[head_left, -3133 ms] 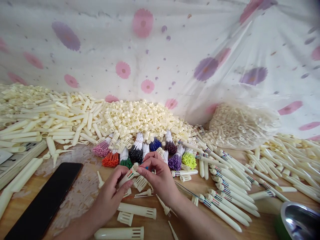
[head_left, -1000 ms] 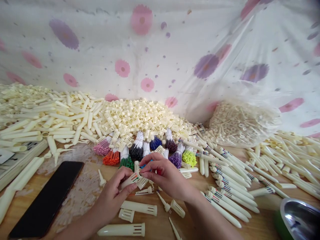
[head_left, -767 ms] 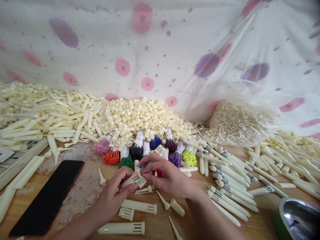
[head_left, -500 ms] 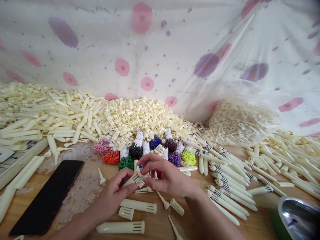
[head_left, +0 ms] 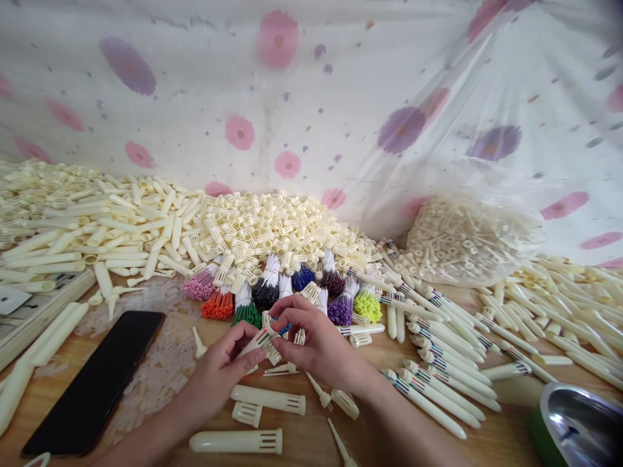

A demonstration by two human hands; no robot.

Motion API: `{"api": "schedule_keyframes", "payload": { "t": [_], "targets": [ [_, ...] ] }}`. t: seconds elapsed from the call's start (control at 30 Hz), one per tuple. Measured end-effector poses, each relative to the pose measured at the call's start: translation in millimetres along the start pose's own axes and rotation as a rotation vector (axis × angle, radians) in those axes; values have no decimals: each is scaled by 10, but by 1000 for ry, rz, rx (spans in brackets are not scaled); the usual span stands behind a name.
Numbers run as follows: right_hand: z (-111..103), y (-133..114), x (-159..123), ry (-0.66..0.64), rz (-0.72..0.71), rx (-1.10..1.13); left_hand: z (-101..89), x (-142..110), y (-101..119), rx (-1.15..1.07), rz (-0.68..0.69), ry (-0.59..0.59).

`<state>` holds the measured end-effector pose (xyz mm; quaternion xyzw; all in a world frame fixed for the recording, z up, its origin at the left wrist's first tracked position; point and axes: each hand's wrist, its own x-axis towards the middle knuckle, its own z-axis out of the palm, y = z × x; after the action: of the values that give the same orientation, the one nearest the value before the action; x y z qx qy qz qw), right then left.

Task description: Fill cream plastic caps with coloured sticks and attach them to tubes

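Observation:
My left hand is closed around a cream multicolour pen barrel, tilted up to the right, with coloured strips in its slots. At the barrel's slotted end, my right hand has its thumb and fingertips curled in a pinch. Blue tips show between those fingers; whether they are held or lie behind, I cannot tell. Below the hands lie a slotted barrel, a short slotted sleeve and another barrel. Pointed cone pieces rest nearby.
Behind the hands stand bundled refills with orange, purple and other tips. A heap of slotted sleeves rises beyond. Left lies a black phone; right are filled pen barrels, a metal bowl and a bag of parts.
Both hands have shifted slightly left with the barrel. The view has moved a little. A slotted sleeve by the yellow bundle shows more clearly now.

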<state>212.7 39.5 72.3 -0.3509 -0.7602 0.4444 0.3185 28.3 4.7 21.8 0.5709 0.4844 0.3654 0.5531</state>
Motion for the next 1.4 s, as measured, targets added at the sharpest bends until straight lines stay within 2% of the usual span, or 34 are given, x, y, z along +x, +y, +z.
{"api": "schedule_keyframes", "payload": {
  "t": [0.37, 0.47, 0.6, 0.8, 0.93, 1.07, 1.27, 1.4],
  "targets": [
    [-36, -59, -19, -65, 9, -108, 72, -16, 32, 35, 11, 81],
    [-26, -15, -14, -31, 50, -62, 63, -7, 44, 33, 7, 77],
    [11, 22, -10, -10, 24, 38, 44, 5, 74, 21, 4, 66],
    [90, -26, -11, 81, 30, 152, 39, 0, 105, -60, -13, 67],
    [132, -46, -42, 147, 17, -56, 41, -8, 68, -69, -12, 42],
    [174, -5, -59, 204, -103, -288, 58, -5, 23, -57, 10, 67],
    [236, 48, -45, 278, -181, -313, 66, 0, 20, -46, 35, 96],
    [71, 31, -17, 293, -224, -320, 16, 17, 43, -54, 6, 141]
  ]
}}
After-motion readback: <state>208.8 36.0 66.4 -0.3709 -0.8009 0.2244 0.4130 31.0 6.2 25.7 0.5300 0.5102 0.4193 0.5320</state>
